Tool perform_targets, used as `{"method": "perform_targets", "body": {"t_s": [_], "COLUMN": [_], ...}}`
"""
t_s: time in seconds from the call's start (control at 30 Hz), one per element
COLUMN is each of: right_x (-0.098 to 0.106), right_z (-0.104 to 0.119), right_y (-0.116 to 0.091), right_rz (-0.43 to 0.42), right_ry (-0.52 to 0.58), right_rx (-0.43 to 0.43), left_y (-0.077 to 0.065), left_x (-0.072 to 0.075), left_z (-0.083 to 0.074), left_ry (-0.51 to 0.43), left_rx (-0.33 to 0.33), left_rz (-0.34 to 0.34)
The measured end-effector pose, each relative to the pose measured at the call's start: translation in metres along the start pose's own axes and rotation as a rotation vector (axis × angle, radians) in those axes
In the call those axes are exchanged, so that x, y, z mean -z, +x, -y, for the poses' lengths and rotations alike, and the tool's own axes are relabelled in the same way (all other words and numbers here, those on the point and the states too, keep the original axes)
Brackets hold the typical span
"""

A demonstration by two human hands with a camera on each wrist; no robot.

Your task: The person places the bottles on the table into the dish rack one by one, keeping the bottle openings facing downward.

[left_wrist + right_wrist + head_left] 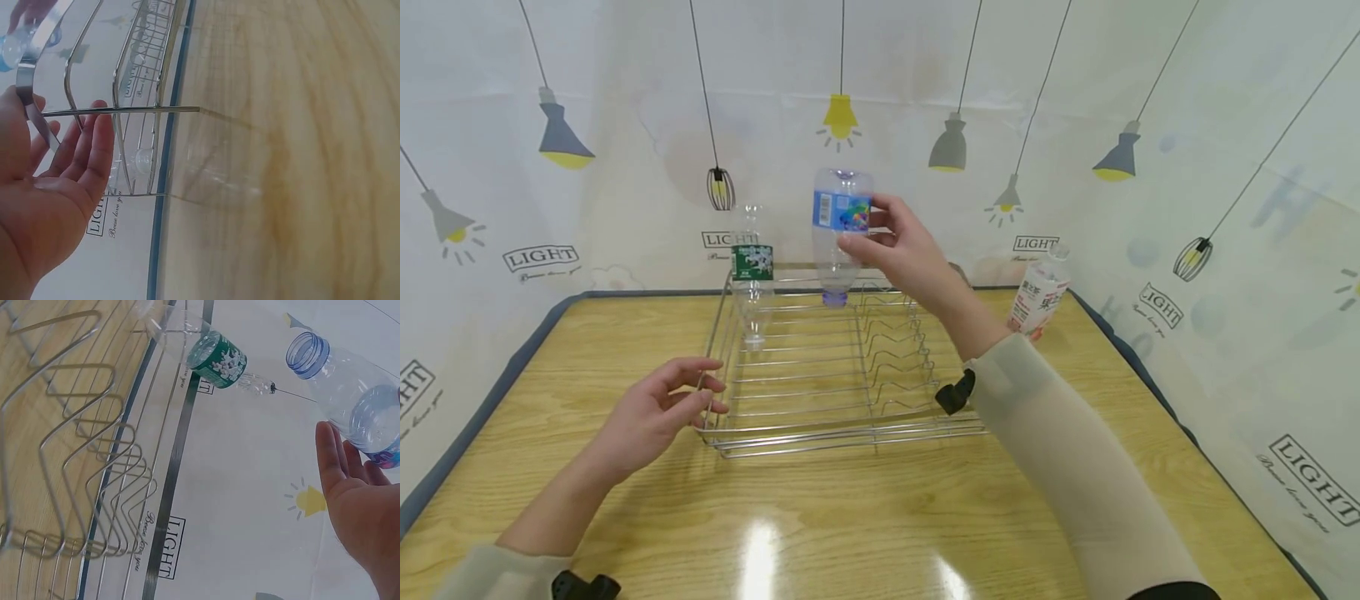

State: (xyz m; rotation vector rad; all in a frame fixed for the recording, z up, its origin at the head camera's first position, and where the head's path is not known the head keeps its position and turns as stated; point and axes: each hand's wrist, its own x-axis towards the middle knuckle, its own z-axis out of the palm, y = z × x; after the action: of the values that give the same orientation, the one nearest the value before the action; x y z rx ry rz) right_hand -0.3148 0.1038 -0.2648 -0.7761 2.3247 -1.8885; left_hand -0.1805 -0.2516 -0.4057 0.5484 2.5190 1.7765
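My right hand [902, 250] holds a clear plastic bottle with a blue label [842, 212] above the back of a wire dish rack [797, 425]. The bottle is upside down, its bluish neck pointing at the rack. In the right wrist view, the neck [307, 355] looks uncapped. Left of it, a clear bottle with a green label [752, 262] stands in the rack, narrow end down. My left hand [651, 412] holds the rack's front left corner. In the left wrist view, its fingers [94, 153] reach behind the wires and the thumb is partly hidden by the flat metal rim.
A bottle with a white and red label [1037, 292] stands tilted in view on the wooden table [880, 517], right of the rack. Wavy wire dividers [895, 358] fill the rack's right part. A lamp-printed backdrop [910, 50] rises behind and beside the table.
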Motion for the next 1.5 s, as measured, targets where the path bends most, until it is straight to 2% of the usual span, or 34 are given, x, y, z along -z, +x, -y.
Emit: {"method": "perform_targets", "body": {"t_s": [0.33, 0.83, 1.0, 1.3, 1.5], "right_x": [-0.022, -0.057, -0.067, -0.074, -0.079], "right_z": [-0.007, -0.041, -0.051, -0.07, -0.084], "right_y": [0.032, 0.066, 0.072, 0.071, 0.071], "right_rz": [-0.021, -0.089, -0.095, -0.12, -0.077], "right_ry": [0.065, 0.167, 0.179, 0.154, 0.1], "right_rx": [0.003, -0.052, -0.071, -0.113, -0.155], "left_y": [0.0, 0.0, 0.0, 0.002, -0.001], "left_x": [-0.002, -0.004, -0.004, -0.006, -0.004], "left_z": [0.006, 0.009, 0.008, 0.004, 0.004], "left_ry": [-0.061, -0.075, -0.08, -0.053, -0.056], "left_rx": [0.01, 0.011, 0.019, 0.03, 0.034], "left_rz": [-0.022, -0.035, -0.036, -0.036, -0.041]}}
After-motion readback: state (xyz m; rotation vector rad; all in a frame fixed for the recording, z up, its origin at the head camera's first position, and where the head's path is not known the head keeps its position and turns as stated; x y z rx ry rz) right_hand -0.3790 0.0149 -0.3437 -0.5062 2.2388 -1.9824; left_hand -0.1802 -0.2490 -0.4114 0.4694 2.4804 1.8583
